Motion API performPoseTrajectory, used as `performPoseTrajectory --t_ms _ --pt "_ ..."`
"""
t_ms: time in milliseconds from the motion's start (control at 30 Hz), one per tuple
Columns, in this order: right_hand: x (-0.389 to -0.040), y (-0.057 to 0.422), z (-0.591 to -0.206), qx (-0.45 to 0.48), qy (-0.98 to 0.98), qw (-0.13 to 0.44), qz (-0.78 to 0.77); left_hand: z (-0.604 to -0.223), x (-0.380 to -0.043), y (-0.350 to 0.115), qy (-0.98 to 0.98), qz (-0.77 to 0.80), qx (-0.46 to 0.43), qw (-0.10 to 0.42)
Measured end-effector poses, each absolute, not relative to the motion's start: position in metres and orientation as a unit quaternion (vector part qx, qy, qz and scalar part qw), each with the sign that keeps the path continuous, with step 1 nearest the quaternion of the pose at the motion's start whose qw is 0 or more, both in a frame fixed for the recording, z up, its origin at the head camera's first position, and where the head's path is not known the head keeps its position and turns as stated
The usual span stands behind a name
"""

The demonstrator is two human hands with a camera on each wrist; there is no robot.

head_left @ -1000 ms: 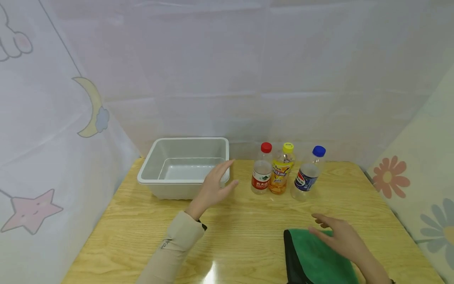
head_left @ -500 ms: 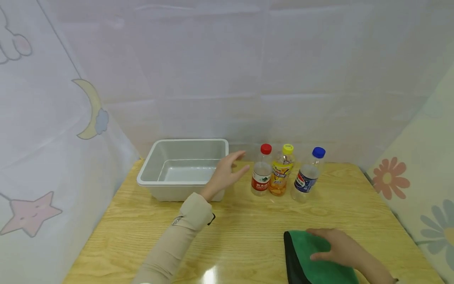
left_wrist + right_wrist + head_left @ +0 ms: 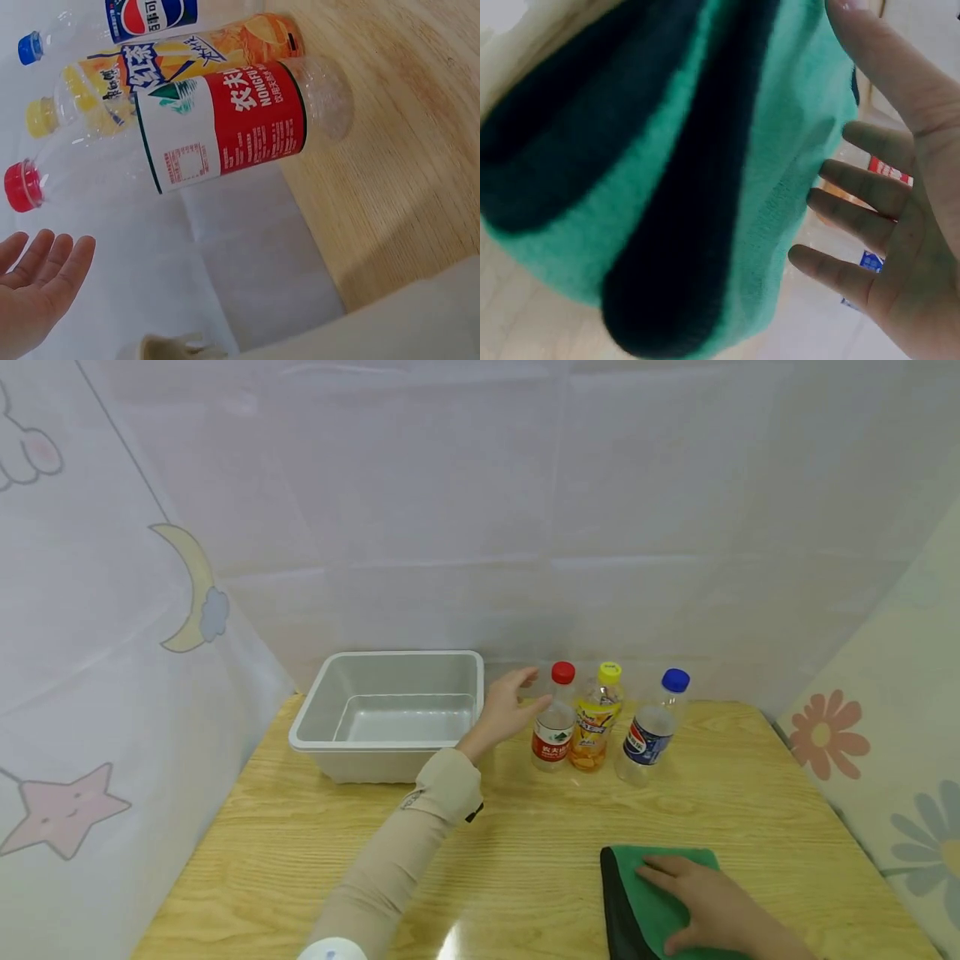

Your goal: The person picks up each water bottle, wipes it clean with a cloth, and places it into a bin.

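My left hand reaches toward the water bottle with a red cap and red-and-white label. In the left wrist view, a gap shows between the fingers and the red cap; nothing is held. Right of that bottle stand an orange tea bottle with a yellow cap and a Pepsi bottle with a blue cap. My right hand lies over a folded green towel with black edging. Its fingers are spread; in the right wrist view they are close to the towel's side, and contact is hard to judge.
A light grey plastic bin stands at the back left of the wooden table, beside my left forearm. A white cloth backdrop hangs right behind the bin and bottles. Patterned cloths hang on both sides.
My left hand has moved rightward from in front of the bin's right edge to the red-capped bottle. The right hand has come down over the towel. Bottles and bin stay put.
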State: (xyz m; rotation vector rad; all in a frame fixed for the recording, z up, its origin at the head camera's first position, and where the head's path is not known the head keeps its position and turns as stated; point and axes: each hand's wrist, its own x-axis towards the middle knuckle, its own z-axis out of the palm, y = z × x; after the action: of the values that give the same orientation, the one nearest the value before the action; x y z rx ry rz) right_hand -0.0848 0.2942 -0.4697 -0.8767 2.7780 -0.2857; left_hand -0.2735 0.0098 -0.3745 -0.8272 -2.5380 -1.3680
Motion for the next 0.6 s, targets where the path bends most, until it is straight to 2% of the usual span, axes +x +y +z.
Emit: performPoseTrajectory --t_ms 167,300,600 --pt "-0.083 0.293 -0.474 -0.289 0.946 0.118 -0.084 -0.380 -0.277 0.021 -0.862 -0.439 -0.247 0.049" --pt "-0.081 0.293 -0.478 -0.298 0.946 0.105 -0.077 -0.388 -0.279 0.027 -0.871 -0.436 -0.224 0.029" --pt "-0.083 0.292 -0.481 -0.298 0.945 0.101 -0.087 -0.402 -0.283 0.034 -0.873 -0.430 -0.229 0.027"
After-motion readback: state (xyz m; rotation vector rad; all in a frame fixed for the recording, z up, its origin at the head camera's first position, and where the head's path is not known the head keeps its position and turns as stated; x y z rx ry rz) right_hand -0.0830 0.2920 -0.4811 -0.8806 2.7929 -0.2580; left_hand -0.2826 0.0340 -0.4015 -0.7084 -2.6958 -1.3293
